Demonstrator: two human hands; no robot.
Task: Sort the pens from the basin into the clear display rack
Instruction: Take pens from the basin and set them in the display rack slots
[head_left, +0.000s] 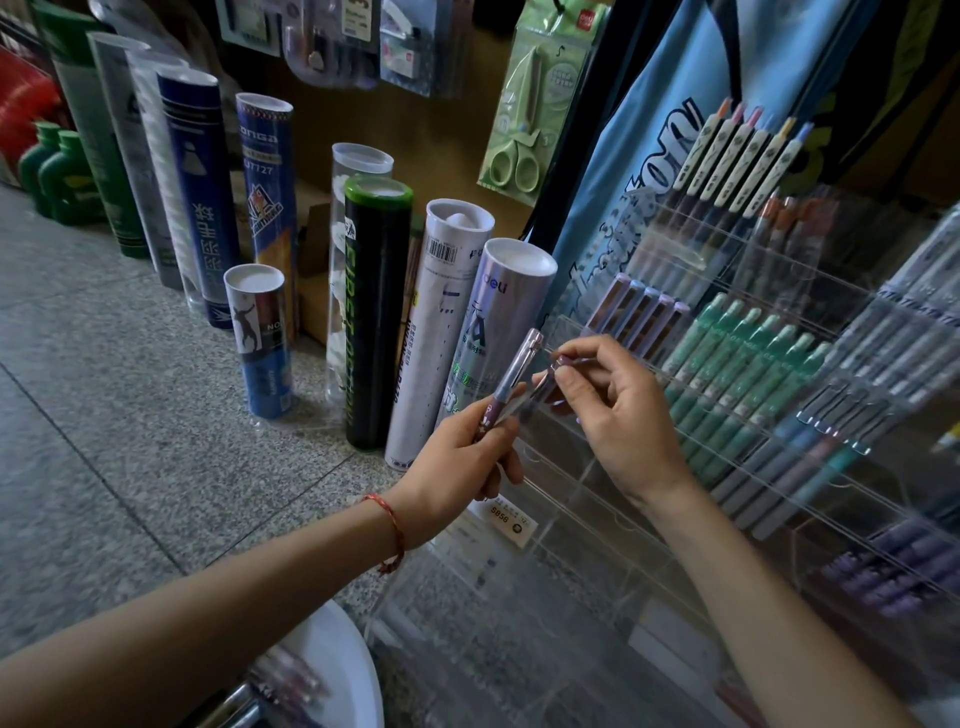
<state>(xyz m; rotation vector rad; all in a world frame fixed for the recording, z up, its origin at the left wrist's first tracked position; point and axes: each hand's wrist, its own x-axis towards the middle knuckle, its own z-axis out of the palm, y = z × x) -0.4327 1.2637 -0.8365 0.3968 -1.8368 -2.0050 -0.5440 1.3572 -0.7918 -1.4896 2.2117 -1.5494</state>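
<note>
at the rack (587, 499), two pens (511, 379), left hand (457, 462) one, right hand (618, 415) one

Shuttlecock tubes (378, 312) upright on granite floor (104, 389), packaged scissors (524, 124) hanging, perhaps green bottles (57, 176).

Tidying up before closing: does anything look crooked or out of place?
Nothing plainly wrong. The green pens in the clear display rack lie in even rows. The lavender tube beside it seems to lean, perhaps wide-angle distortion.
</note>
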